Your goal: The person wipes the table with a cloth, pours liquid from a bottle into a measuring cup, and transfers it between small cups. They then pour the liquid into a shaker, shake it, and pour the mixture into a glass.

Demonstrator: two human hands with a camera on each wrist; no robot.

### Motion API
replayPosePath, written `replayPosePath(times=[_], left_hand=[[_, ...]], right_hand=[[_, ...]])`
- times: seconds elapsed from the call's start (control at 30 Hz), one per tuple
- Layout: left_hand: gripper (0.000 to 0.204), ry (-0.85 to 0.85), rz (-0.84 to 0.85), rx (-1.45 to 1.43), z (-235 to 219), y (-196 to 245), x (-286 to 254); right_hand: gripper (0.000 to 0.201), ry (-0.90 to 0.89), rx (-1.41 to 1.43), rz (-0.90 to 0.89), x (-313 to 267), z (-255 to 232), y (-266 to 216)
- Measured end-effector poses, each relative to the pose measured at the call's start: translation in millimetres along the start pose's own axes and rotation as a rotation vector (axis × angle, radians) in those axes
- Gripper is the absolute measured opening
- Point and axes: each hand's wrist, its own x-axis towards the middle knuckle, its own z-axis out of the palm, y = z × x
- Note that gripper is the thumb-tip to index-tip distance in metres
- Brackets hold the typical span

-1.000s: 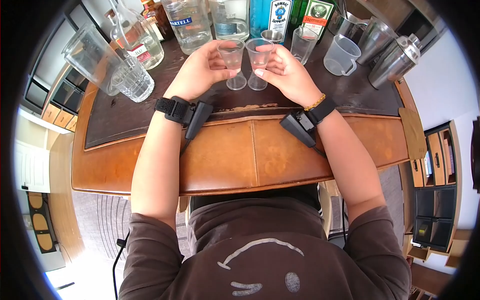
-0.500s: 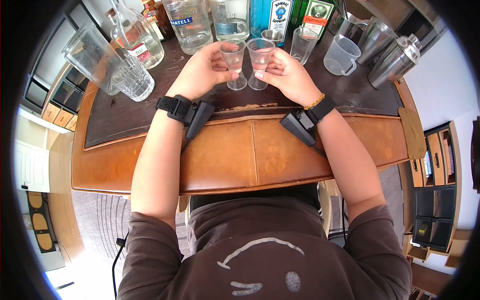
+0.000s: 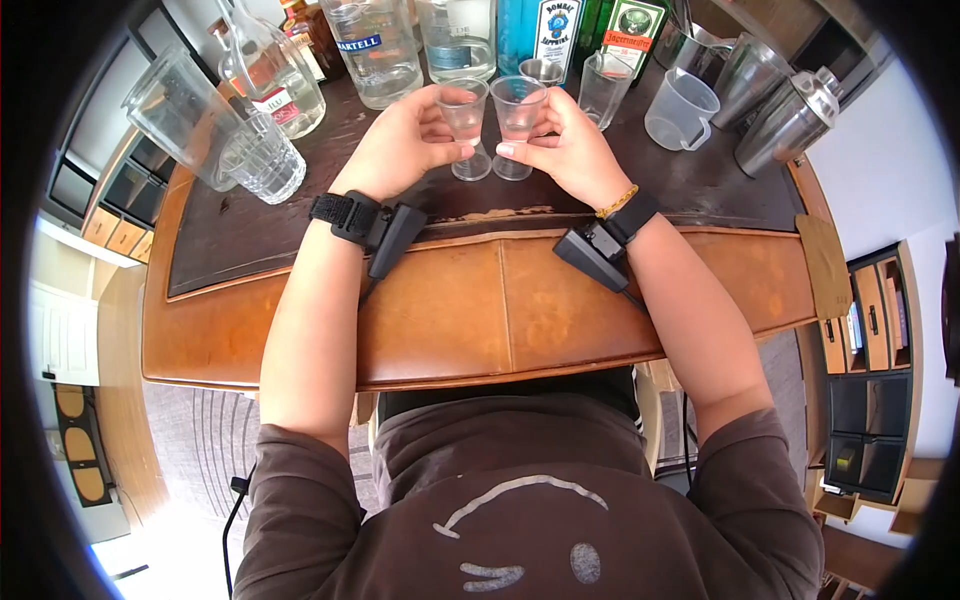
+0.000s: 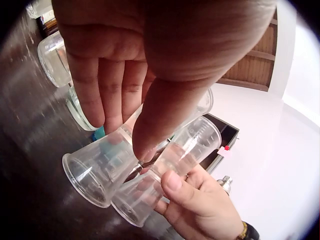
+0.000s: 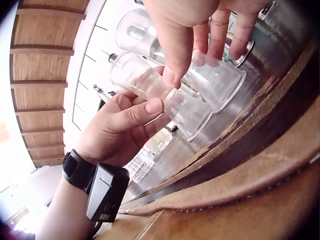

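Note:
Two clear plastic double-ended jiggers stand upright side by side on the dark tabletop, with a narrow gap between their rims. My left hand (image 3: 395, 150) grips the left jigger (image 3: 463, 108) at its narrow waist, thumb in front and fingers behind. Around the waist of the right jigger (image 3: 519, 106) my right hand (image 3: 580, 155) holds in the same way. Measuring marks show on the right jigger (image 4: 197, 137) in the left wrist view. In the right wrist view the left jigger (image 5: 189, 116) overlaps the right one (image 5: 220, 80).
Behind the hands stand several liquor bottles, among them a Martell bottle (image 3: 375, 60) and a green bottle (image 3: 632, 40). At left are a tall glass (image 3: 180, 115) and a cut tumbler (image 3: 268, 160). A plastic measuring cup (image 3: 682, 112) and a metal shaker (image 3: 790, 125) stand right.
My right wrist and thumb have shifted slightly left, with the thumb reaching further across the right jigger. Both hands keep their hold, and the jiggers stay almost in place.

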Motion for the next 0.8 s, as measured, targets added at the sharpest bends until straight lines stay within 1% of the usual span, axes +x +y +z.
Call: replayPosePath(times=[0.3,0.37,0.53,0.8], left_hand=[[0.055,0.002,0.016,-0.022,1.2,2.7,-2.0],[0.049,0.034,0.035,-0.06,2.9,2.6,-2.7],[0.049,0.033,0.021,-0.034,3.2,5.6,-3.8],[0.048,0.028,0.027,-0.054,3.3,2.9,-3.0]], right_hand=[[0.049,0.009,-0.012,-0.014,0.8,-0.5,4.0],[0.048,0.007,-0.021,-0.02,1.1,-0.6,4.8],[0.043,-0.002,0.035,-0.014,-0.1,-0.6,0.8],[0.042,-0.004,0.057,0.002,-0.7,-0.7,0.3]])
